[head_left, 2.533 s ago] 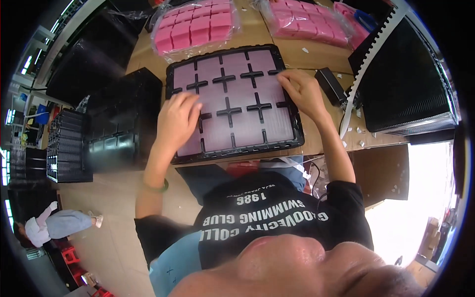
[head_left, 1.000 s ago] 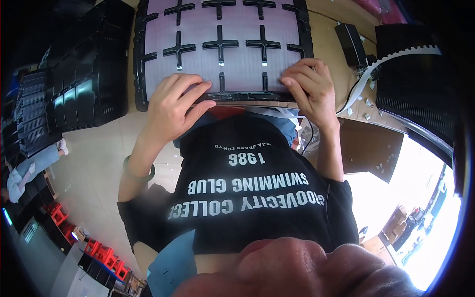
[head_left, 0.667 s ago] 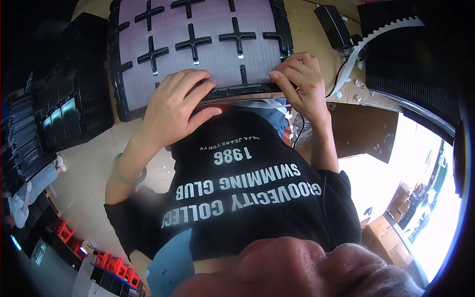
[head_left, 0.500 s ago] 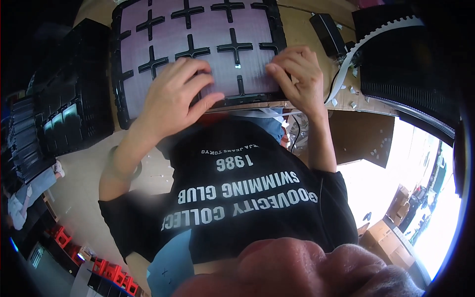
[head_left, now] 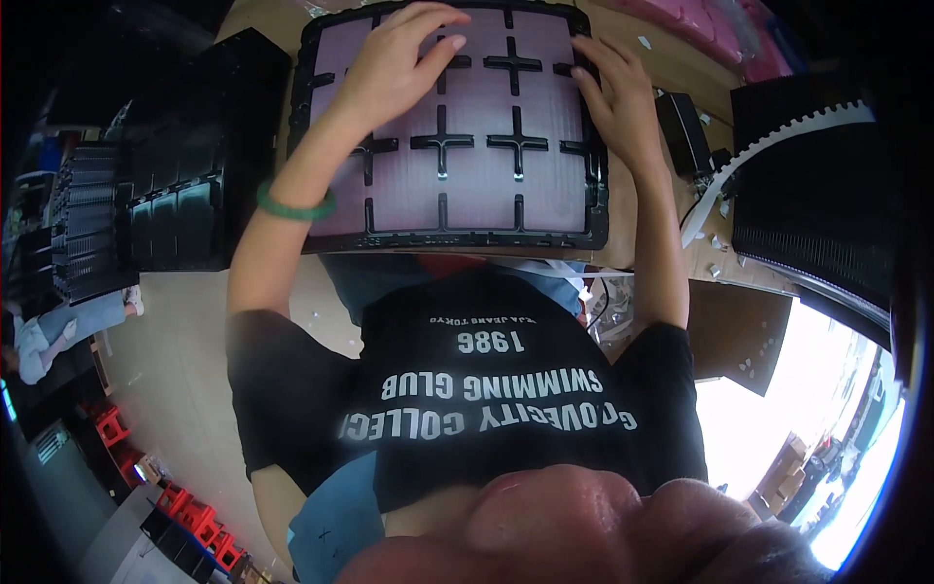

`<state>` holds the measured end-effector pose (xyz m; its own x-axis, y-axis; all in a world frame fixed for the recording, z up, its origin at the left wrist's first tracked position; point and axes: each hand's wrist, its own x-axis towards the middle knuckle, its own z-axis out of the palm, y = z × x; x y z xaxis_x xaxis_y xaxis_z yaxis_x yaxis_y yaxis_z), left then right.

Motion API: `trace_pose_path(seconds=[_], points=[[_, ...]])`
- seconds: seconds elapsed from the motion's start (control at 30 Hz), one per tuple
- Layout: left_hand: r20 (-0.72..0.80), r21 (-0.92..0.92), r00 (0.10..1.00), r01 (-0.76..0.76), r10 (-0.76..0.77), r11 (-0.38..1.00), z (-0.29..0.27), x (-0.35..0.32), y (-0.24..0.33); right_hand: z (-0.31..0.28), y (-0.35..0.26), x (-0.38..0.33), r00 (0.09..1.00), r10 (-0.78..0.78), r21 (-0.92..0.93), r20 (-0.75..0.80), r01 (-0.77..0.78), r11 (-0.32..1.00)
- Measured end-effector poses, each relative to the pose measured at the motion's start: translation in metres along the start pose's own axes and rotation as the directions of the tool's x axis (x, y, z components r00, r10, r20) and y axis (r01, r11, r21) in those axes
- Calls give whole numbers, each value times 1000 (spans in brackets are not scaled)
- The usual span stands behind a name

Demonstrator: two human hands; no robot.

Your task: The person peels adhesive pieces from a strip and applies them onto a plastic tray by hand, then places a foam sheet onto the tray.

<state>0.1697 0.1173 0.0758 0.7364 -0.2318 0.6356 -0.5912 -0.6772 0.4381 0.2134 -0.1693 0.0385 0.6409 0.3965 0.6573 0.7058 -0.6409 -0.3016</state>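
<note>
Stack (head_left: 89, 224): 1, black and ribbed, way over left.
Left hand (head_left: 399, 63): 1, thumb and fingers apart above the tray's far half; can't tell if it's touching. 1 green bangle (head_left: 295, 202) on that arm.
Tray (head_left: 467, 239): just 1, on the brown tabletop (head_left: 671, 68), 5 black crosses (head_left: 518, 143) showing, long axis side to side, one long edge facing the body.
Right hand (head_left: 618, 97): 1, thumb and fingers apart by the right rim, contact unclear.
Strip (head_left: 827, 120): 1, white, toothed, curved.

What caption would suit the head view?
Left hand over a black-and-lilac tray, right hand at the tray's right edge.
</note>
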Motion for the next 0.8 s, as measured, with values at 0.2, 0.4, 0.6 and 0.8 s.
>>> trace_pose_path(seconds=[0.2,0.4,0.6,0.8], points=[[-959,-275,219,-556,-181,784,-72,-73,191,-81,-70,-110,873,486,101,-36,-480,871],[-992,123,-51,-296,112,947,-73,-59,223,-93,-89,-112,842,537,78,-49,-533,843],[-940,164,162,-557,299,814,-77,-61,212,-85,-93,-102,915,393,49,-98,-390,920],[-923,-21,287,-701,256,713,-139,-68,196,-78,-89,-101,931,353,49,-88,-350,935]])
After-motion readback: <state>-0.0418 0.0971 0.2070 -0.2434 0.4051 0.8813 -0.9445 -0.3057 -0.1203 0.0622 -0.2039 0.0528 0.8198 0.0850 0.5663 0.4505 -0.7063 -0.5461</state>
